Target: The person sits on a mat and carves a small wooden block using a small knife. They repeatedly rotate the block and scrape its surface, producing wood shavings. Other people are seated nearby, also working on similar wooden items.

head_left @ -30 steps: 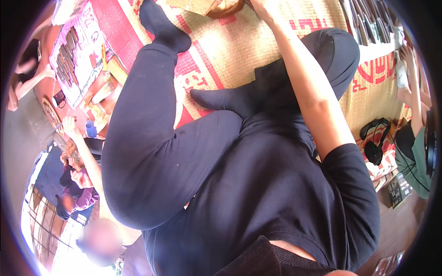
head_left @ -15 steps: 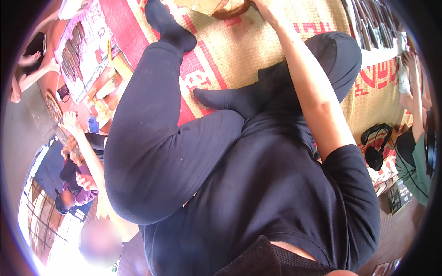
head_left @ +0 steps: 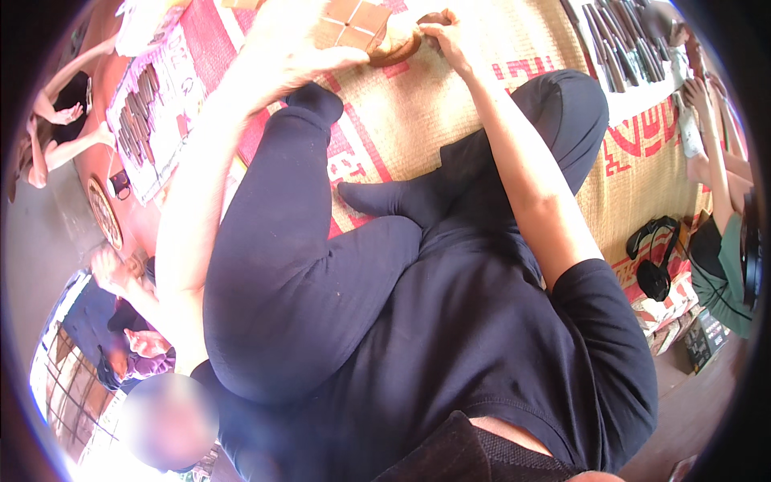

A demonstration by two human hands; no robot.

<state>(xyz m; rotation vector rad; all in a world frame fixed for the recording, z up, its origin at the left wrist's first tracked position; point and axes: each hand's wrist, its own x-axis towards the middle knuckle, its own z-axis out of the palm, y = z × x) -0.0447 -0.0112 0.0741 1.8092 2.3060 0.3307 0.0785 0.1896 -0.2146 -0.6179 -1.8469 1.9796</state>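
At the top, a brown square-patterned board [head_left: 353, 26] with pale crossing lines lies against a round brown-rimmed piece [head_left: 395, 53] with a tan inside. My left hand [head_left: 293, 52] is at the board's left side, thumb stretched along its near edge; bright light washes out the fingers, but the hand appears to grip it. To the right, my right hand [head_left: 451, 38] pinches a small dark brown curved piece [head_left: 437, 18] between thumb and fingers, close to the round rim. What this small piece is, I cannot make out.
My crossed legs in dark trousers [head_left: 297, 265] rest on a red and straw woven mat [head_left: 530, 104]. Rows of dark, slender pieces [head_left: 622, 44] lie at the right, more [head_left: 140, 112] at the left. A black strapped item [head_left: 654, 261] lies right. Other people sit on both sides.
My left arm has come in from the left, its hand now at the board. My right hand has shifted slightly down and left, with the small brown piece now showing in it.
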